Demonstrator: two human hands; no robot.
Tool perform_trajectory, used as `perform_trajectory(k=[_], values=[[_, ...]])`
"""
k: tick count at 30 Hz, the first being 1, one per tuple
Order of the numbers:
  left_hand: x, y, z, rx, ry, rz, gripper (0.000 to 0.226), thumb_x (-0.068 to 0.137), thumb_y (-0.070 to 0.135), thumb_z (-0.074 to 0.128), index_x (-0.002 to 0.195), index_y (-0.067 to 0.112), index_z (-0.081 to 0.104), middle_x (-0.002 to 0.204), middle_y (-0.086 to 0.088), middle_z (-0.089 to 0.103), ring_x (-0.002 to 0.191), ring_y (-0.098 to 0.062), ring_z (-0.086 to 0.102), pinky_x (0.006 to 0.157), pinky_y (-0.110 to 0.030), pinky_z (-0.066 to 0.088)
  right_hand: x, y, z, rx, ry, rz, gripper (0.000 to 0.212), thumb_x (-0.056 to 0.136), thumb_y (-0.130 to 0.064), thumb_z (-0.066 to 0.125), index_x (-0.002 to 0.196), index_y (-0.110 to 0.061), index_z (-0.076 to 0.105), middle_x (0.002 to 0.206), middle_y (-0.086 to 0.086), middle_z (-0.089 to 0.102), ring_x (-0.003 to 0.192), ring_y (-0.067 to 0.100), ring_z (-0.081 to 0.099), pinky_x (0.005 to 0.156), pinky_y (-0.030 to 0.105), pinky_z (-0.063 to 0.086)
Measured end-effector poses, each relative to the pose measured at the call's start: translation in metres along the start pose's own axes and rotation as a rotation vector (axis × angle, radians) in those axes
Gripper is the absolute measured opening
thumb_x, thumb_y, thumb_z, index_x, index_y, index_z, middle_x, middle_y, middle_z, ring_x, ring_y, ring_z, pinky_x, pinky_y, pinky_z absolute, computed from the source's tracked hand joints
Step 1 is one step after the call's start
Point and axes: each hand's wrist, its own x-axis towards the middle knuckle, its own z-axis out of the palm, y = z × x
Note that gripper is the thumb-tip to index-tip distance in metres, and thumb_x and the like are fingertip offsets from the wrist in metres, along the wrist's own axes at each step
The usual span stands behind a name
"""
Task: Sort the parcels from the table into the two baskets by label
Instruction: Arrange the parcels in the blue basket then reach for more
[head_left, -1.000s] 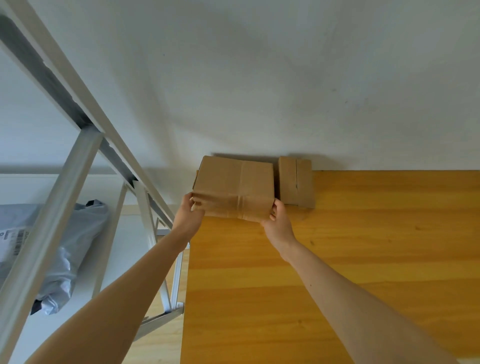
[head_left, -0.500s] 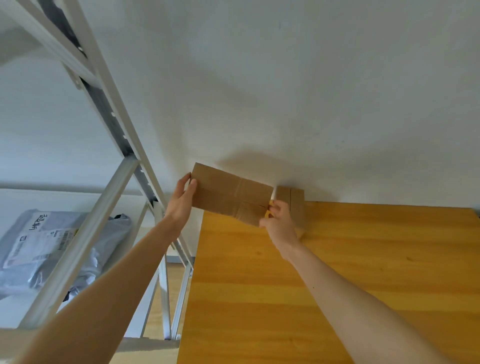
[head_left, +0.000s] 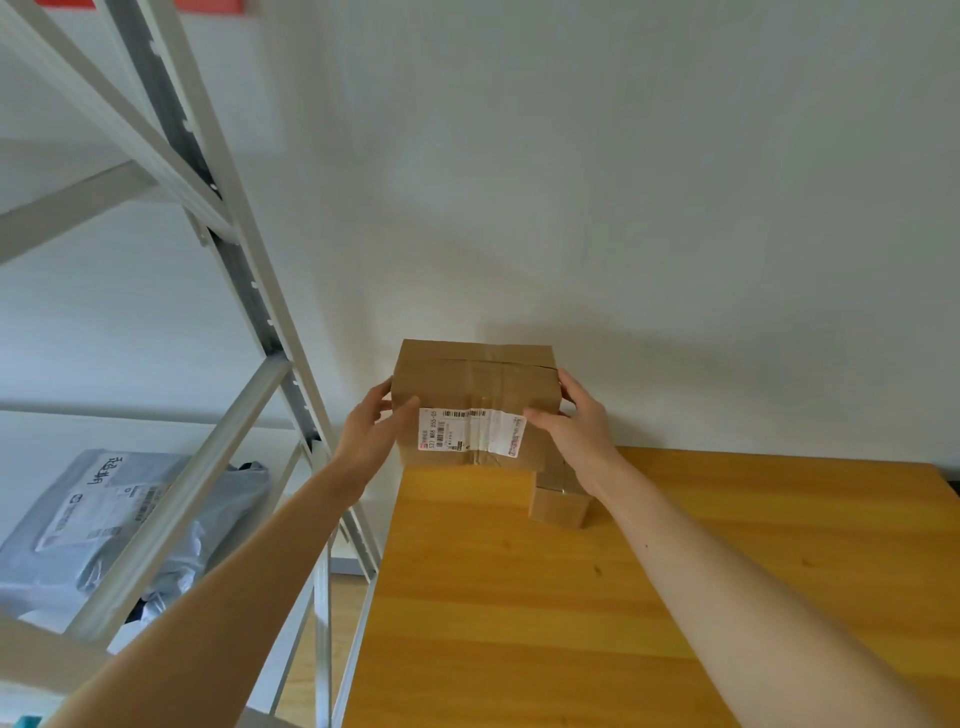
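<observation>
- Filling most of our view, the white wall rises behind everything and meets the far edge of the surface.
- We see a pale metal shelving rack on the left. Its slotted upright leans across the view and a diagonal brace crosses in front of its lower shelf.
- We see the yellow wooden surface on the lower right, with its left edge just beside the rack's legs.
- We note a grey plastic mailer bag lying on the rack's lower shelf, with a white printed label and dark handwriting on top. The brace partly hides it.
- We hold a brown cardboard parcel up in the air over the far left corner of the surface. It is taped along the middle, with one broad face turned toward us.
- Our left hand grips the parcel's left side, thumb on the near face and fingers round the back.
- Our right hand grips the right side in the same way, with the thumb lying on the end of the label.
- We see a smaller cardboard box resting on the surface by the far edge, near the left corner. The held parcel and our right wrist partly cover it.
- We see a white shipping label stuck across the parcel's near face, with barcodes and small print that runs sideways. Most of the print is too small to read.
</observation>
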Motion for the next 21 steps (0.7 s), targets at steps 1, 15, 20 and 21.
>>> perform_trajectory(k=[1,15,20,21], values=[[-0.003,0.002,0.0,0.021,-0.012,0.019,0.056,0.094,0.038,0.058,0.146,0.03,0.038,0.138,-0.001,0.05,0.13,-0.023,0.044,0.106,-0.04,0.037,0.0,-0.001,-0.003,-0.006,0.022,-0.012,0.076,0.086,-0.015,0.071,0.149,-0.03,0.032,0.148,0.0,0.043,0.13,0.024,0.047,0.102,0.045,0.047],[-0.022,0.005,0.004,0.152,-0.062,0.025,0.079,0.067,0.044,0.076,0.137,0.035,0.04,0.13,0.002,0.056,0.119,-0.025,0.055,0.1,-0.051,0.048,-0.018,0.007,-0.011,-0.069,0.09,-0.095,0.073,0.079,-0.027,0.079,0.141,-0.027,0.041,0.136,-0.002,0.051,0.122,0.02,0.05,0.101,0.045,0.048],[-0.026,0.007,0.006,-0.013,0.006,0.031,0.079,0.082,0.007,0.074,0.146,0.025,0.031,0.12,-0.001,0.06,0.107,-0.019,0.059,0.095,-0.039,0.05,-0.022,0.007,-0.01,-0.079,0.067,-0.091,0.071,0.074,-0.033,0.083,0.132,-0.027,0.043,0.13,-0.002,0.054,0.116,0.02,0.055,0.096,0.043,0.052],[-0.027,0.007,0.005,-0.034,0.008,0.042,0.081,0.082,0.005,0.073,0.146,0.028,0.029,0.121,-0.002,0.059,0.107,-0.019,0.059,0.094,-0.041,0.051,-0.022,0.006,-0.01,-0.101,0.066,-0.091,0.072,0.072,-0.037,0.083,0.13,-0.026,0.042,0.128,-0.001,0.054,0.114,0.02,0.055,0.095,0.043,0.053]])
